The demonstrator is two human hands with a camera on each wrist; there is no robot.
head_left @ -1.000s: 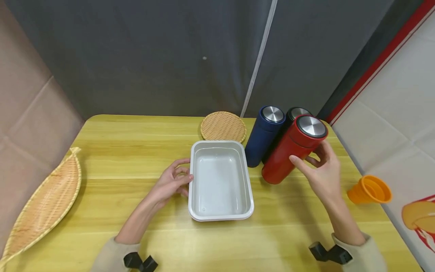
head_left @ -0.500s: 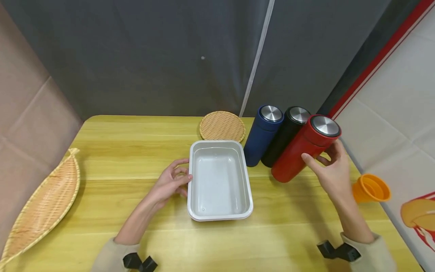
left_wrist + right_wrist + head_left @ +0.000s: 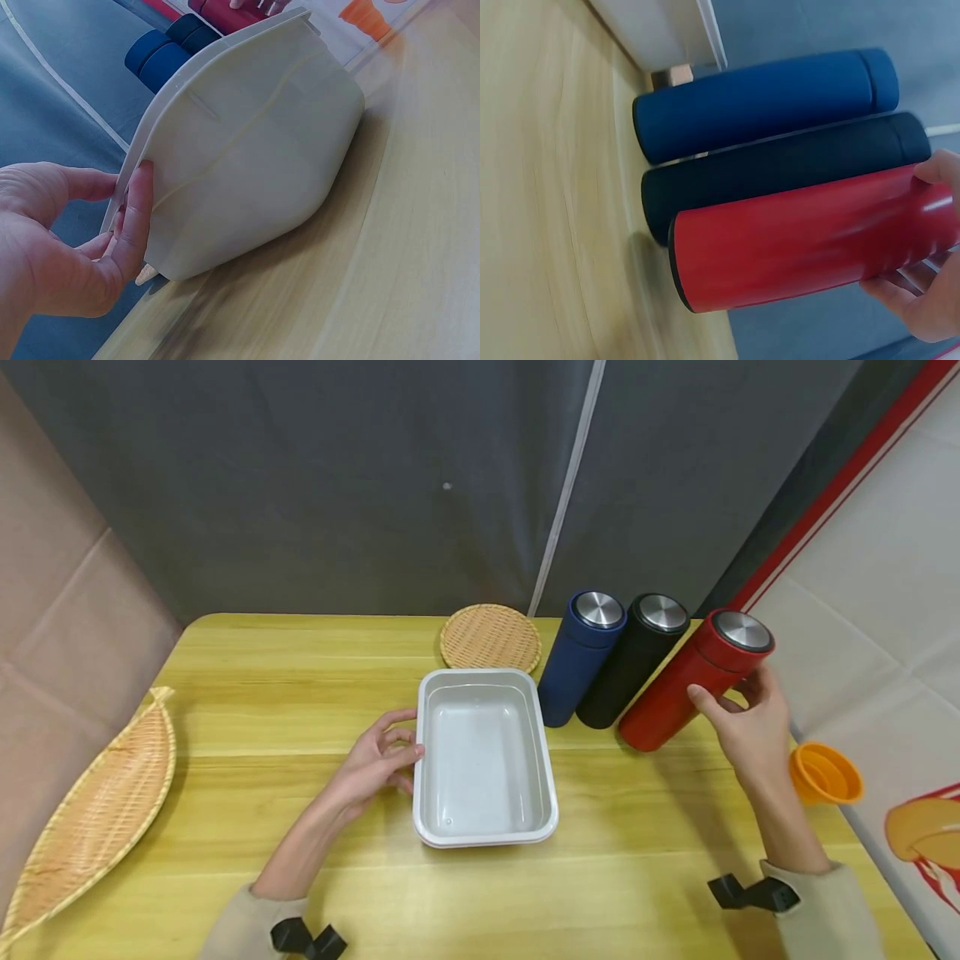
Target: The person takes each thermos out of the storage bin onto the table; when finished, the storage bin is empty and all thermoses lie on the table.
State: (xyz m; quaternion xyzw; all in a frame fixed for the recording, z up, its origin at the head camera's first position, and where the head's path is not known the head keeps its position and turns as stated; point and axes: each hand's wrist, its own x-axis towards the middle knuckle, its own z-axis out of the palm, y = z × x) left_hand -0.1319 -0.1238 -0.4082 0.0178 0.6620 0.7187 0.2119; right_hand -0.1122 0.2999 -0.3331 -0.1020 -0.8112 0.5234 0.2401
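Observation:
My right hand [image 3: 753,731] grips a red thermos [image 3: 686,685] with a steel-topped lid, thumb on its near side and fingers around the far side. In the right wrist view the base of the red thermos [image 3: 697,262] is close above the tabletop. A black thermos [image 3: 630,664] and a blue thermos [image 3: 581,664] stand upright side by side just left of it. At mid-table, my left hand [image 3: 378,756] pinches the left rim of a white rectangular plastic tub [image 3: 480,760]. The left wrist view shows the left fingers [image 3: 135,217] on the rim.
Behind the tub lies a round woven mat [image 3: 491,639]. A leaf-shaped wicker basket [image 3: 101,814] is at the table's left edge. An orange cup [image 3: 825,772] is at the right edge, partly behind my right wrist. A dark grey curtain [image 3: 337,485] hangs behind the table.
My right hand has carried the red thermos to the right, away from the blue one, uncovering the black thermos. My left hand and the tub stay put.

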